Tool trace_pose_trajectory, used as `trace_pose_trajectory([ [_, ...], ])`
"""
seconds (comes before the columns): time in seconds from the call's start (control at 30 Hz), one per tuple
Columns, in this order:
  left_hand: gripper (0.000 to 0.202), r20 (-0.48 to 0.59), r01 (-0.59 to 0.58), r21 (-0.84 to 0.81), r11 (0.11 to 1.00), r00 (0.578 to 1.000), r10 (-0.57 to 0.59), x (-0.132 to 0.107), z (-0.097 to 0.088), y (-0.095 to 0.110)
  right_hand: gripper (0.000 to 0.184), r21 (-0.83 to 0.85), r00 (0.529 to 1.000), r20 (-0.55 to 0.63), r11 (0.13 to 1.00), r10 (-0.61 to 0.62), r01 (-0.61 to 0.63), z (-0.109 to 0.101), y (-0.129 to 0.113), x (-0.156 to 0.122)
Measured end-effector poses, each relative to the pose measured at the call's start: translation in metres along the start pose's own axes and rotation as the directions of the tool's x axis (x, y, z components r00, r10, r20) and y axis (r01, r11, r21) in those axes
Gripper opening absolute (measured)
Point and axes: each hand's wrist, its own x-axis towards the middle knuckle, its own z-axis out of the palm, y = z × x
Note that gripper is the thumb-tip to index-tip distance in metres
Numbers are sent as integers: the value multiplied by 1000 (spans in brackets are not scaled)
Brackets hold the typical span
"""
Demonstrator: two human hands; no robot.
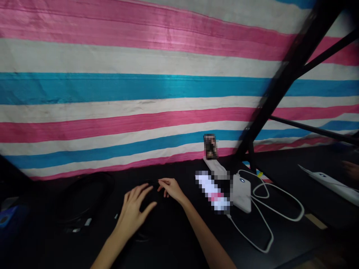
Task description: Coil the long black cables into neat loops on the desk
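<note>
My left hand (pixel 136 207) lies over a dark cable on the black table, with its fingers stretched out and its thumb apart. Just to the right, my right hand (pixel 170 188) has its thumb and fingertips pinched together on a thin black cable (pixel 151 182). Most of that cable is lost against the dark tabletop, though a curved part shows below my left hand. Farther left rests a larger coil of black cable (pixel 108 183), whose light metal connectors (pixel 88 222) are visible near its lower right side.
A white power bank (pixel 241 198) with looping white cable (pixel 272 239) lies right of my hands, beside a blurred-out lit screen (pixel 211 190). Behind stands a striped sheet (pixel 140 86); a black metal post (pixel 269 101) slants at right. Another person's hand (pixel 352 168) shows at the far right.
</note>
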Motion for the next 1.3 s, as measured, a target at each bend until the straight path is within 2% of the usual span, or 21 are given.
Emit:
trace_pose_trajectory([
  [0.07, 47, -84, 112, 61, 992, 991, -106, 1, 5, -24, 35, 3, 1000, 14, 1000, -18, 17, -1, -4, -2],
  [0.13, 47, -56, 197, 57, 979, 979, -194, -3, 12, -41, 36, 17, 999, 43, 1000, -18, 17, -2, -8, -4],
  [0.2, 42, 11, 237, -4, 971, 971, -237, -8, 16, -50, 42, 37, 998, 69, 999, 2, -4, -4, -11, -7],
  [0.33, 35, 64, 322, -191, 927, 947, -315, -10, 9, -49, 50, 87, 995, 84, 994, 60, -67, -6, -14, -9],
  [0.47, 34, 18, 401, -278, 873, 911, -413, -7, -2, -43, 48, 140, 989, 119, 984, 90, -106, -4, -14, -9],
  [0.63, 32, -112, 427, -387, 817, 858, -502, -5, -10, -43, 41, 275, 986, 134, 952, 100, -134, -1, -17, -11],
  [0.77, 35, -64, 397, -513, 761, 867, -495, -3, -13, -46, 38, 317, 991, 115, 943, 64, -98, -1, -18, -12],
  [0.83, 36, -71, 391, -570, 722, 852, -518, -2, -16, -49, 31, 348, 994, 95, 934, 57, -87, -3, -17, -12],
  [0.97, 33, -178, 368, -671, 644, 762, -622, 0, -26, -55, 32, 431, 998, 0, 901, 58, -52, -9, -17, -8],
  [1.07, 32, -290, 299, -736, 607, 671, -682, 0, -32, -57, 39, 493, 994, -92, 870, 52, 0, -15, -18, -6],
  [1.13, 32, -321, 255, -772, 582, 635, -703, 0, -34, -57, 42, 525, 989, -141, 850, 49, 32, -19, -19, -6],
  [1.2, 33, -287, 233, -809, 540, 646, -708, -1, -35, -56, 41, 551, 984, -170, 833, 44, 58, -22, -21, -7],
  [1.3, 38, -166, 230, -860, 455, 717, -677, -2, -35, -55, 37, 582, 982, -186, 809, 31, 84, -26, -25, -10],
])
